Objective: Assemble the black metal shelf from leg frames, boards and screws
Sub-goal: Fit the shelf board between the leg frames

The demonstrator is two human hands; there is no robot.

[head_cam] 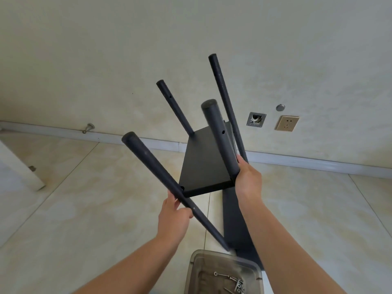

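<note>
A partly built black metal shelf stands on the tiled floor below me, its round legs pointing up toward the camera. A black board [203, 162] is fixed between the legs. My left hand [175, 217] grips the near left leg [157, 168] just below the board. My right hand [248, 179] grips the near right leg [218, 136] at the board's corner. Two far legs [224, 102] rise behind. Another black board [233, 221] lies lower, partly hidden by my right forearm.
A clear plastic tub [197, 270] with several screws [235, 282] sits on the floor at the bottom. The wall holds a socket [287, 123] and an open wall box [256, 119]. A white furniture edge [19, 166] stands at left.
</note>
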